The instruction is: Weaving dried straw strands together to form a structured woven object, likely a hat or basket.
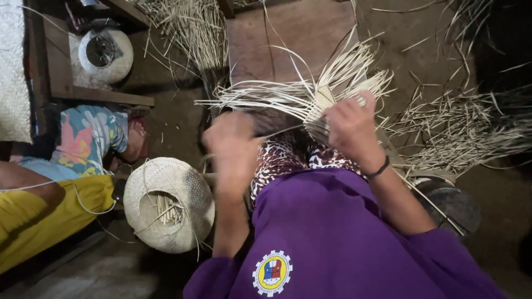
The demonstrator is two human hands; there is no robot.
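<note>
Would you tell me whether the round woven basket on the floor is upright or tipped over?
Tipped: the round woven basket lies with its opening toward the camera, loose strips visible inside.

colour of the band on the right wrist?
Black: a thin dark wristband just below the right hand, clearest in the head view.

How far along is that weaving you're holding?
Early, it seems. Done: a small woven patch where the strips cross. In hand: the right hand grips that patch, the blurred left hand works beside it. Left: most strips fan out loose, unwoven. A woven basket sits on the floor.
</note>
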